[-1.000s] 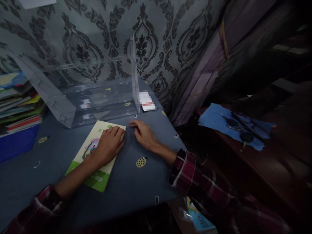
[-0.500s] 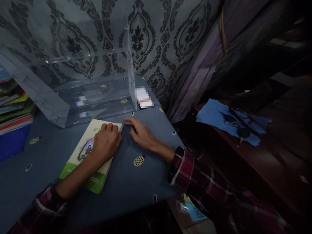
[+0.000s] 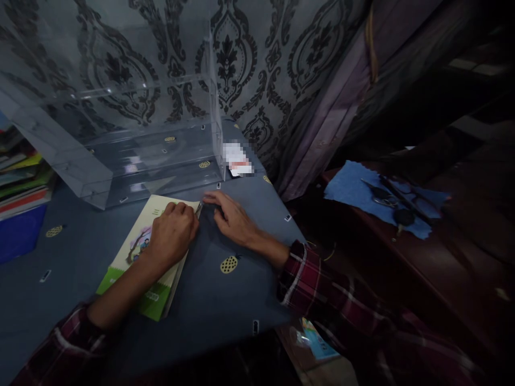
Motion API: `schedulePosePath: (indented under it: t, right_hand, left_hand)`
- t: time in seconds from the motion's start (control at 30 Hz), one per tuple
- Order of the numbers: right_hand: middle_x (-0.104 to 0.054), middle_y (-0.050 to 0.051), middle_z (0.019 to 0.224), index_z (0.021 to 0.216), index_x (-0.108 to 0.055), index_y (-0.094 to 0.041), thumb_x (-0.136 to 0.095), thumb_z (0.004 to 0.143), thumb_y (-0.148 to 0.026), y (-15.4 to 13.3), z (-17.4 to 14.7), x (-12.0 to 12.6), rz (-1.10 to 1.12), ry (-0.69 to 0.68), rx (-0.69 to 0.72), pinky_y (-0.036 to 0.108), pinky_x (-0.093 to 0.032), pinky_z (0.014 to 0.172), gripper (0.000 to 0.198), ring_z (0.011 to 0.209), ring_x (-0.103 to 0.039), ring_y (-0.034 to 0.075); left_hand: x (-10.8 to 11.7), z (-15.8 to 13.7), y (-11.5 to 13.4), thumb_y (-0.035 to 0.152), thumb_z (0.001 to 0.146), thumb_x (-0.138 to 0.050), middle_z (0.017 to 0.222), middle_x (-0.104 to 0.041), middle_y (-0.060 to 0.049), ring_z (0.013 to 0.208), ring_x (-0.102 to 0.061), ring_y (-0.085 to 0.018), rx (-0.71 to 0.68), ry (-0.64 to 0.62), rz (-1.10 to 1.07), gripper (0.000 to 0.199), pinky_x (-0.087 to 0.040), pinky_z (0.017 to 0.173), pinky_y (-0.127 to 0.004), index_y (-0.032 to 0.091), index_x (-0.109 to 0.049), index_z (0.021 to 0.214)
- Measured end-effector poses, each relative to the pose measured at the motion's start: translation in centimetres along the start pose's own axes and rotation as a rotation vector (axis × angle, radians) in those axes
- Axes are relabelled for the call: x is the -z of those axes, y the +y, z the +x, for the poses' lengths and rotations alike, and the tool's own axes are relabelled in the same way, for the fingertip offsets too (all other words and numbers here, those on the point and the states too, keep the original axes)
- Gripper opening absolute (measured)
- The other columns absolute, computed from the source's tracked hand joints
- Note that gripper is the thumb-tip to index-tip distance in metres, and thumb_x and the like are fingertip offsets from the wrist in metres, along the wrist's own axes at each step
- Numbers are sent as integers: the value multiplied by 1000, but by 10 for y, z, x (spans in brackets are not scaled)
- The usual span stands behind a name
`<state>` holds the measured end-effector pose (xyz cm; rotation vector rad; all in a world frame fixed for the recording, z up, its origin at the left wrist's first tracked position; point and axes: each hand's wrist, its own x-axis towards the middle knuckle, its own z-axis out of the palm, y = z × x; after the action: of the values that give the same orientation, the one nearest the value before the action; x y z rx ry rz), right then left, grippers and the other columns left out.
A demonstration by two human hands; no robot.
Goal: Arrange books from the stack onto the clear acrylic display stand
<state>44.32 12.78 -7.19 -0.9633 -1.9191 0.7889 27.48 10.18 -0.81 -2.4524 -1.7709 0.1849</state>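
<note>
A book (image 3: 139, 228) with a cream and green cover and a small picture lies on the blue tablecloth. My left hand (image 3: 173, 230) rests over its upper right part, with fingers curled at the right edge. The left thumb and fingertips are partly hidden. My right hand (image 3: 231, 217) lies just right of the book's top corner, its forefinger stretched towards that corner and nothing held. Whether that fingertip touches the book, I cannot tell. Page edges show along the book's right side.
Behind the book stands a clear plastic rack (image 3: 161, 185). Stacked books (image 3: 24, 177) and a blue folder (image 3: 20, 236) are at the left. A white packet (image 3: 238, 159) lies beside the rack. Keys and a blue cloth (image 3: 348, 185) rest on a brown surface at the right.
My right hand has shifted slightly left, closer to the book's top corner. The book's right edge now shows a little more of its pages. My left hand stays nearly in place.
</note>
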Motion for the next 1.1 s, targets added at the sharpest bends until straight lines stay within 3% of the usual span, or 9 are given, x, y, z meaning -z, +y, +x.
schedulePosePath:
  t: [0.27,0.43,0.53,0.63,0.7,0.77,0.9,1.1]
  right_hand:
    - [-69,8,125,135,-54,-22,-44,86,0,0,0,-1,-112,-100,44,48,-48,109,55,125,-59,23]
    - [-68,9,124,130,-61,-24,-48,89,-5,9,-1,-2,-205,-152,55,50,-47,105,47,119,-59,27]
    - [-69,9,122,132,-61,-24,-50,91,-9,10,-2,-3,-217,-143,69,51,-46,104,45,117,-59,29]
    - [-70,11,121,133,-60,-21,-51,94,-14,7,-4,-4,-236,-155,91,53,-46,103,41,114,-61,31]
    - [-70,12,120,134,-58,-20,-51,95,-17,5,-4,-4,-230,-171,97,52,-48,101,40,109,-63,30]
    - [-71,11,122,136,-56,-21,-51,96,-20,2,-4,-4,-212,-184,83,49,-52,96,40,103,-66,28]
    - [-69,10,131,138,-53,-24,-51,98,-22,-1,-2,-3,-156,-194,61,45,-56,92,41,104,-69,26]
    - [-71,11,130,140,-51,-24,-48,100,-24,-3,-1,-4,-90,-213,72,50,-55,99,40,119,-67,28]
  left_hand:
    - [-12,-3,-4,30,101,-46,104,-69,-17,105,-62,-33,-40,111,-33,29,-57,68,-39,14,-70,99]
    - [-20,-12,-33,34,102,-48,129,-66,-16,120,-58,-31,-209,103,-175,33,-57,92,-44,15,-67,120]
    - [-24,-38,-64,45,100,-55,151,-54,-14,138,-50,-31,-385,32,-292,50,-47,110,-48,19,-56,143]
    - [-27,-78,-92,55,91,-67,162,-43,-10,148,-41,-33,-488,-68,-340,74,-39,117,-52,30,-42,155]
    - [-28,-103,-103,55,86,-72,165,-38,-8,152,-35,-33,-527,-103,-346,84,-34,121,-54,35,-35,159]
    - [-30,-122,-109,48,90,-70,167,-35,-7,155,-31,-31,-520,-98,-336,81,-32,122,-54,38,-32,160]
    - [-37,-137,-102,37,100,-57,164,-40,-4,154,-33,-28,-453,-31,-294,58,-34,121,-52,38,-40,156]
    - [-47,-129,-60,36,103,-55,153,-55,-10,147,-45,-31,-377,138,-164,44,-40,116,-51,27,-54,146]
